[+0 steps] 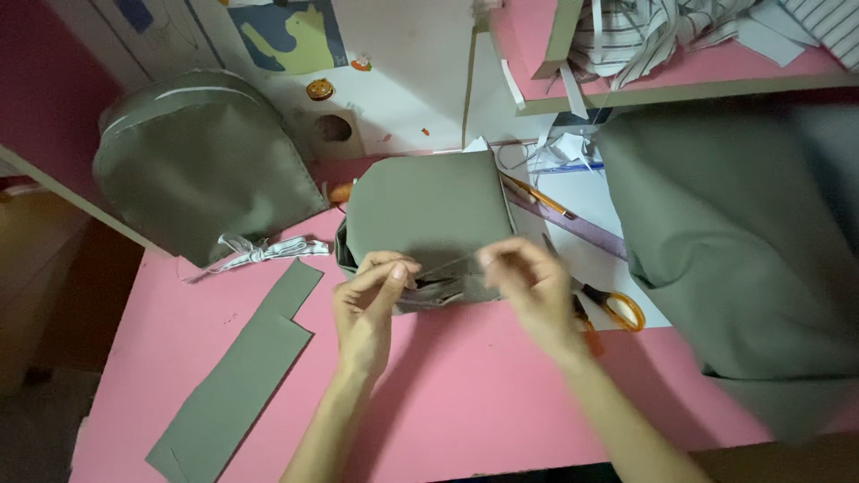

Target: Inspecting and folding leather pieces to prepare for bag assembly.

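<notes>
Pinching a thin thread (447,265) between both hands, left hand (369,304), right hand (528,286), over olive fabric piece (425,215), pink table (465,394)

Table top (465,394): pink. Fabric piece (429,215) at centre: olive-grey, as is strip (237,380) at 8 o'clock. Scissors (617,309) at 3 o'clock: orange handles. Cloth (644,31) at 1 o'clock: striped (white, grey).
</notes>
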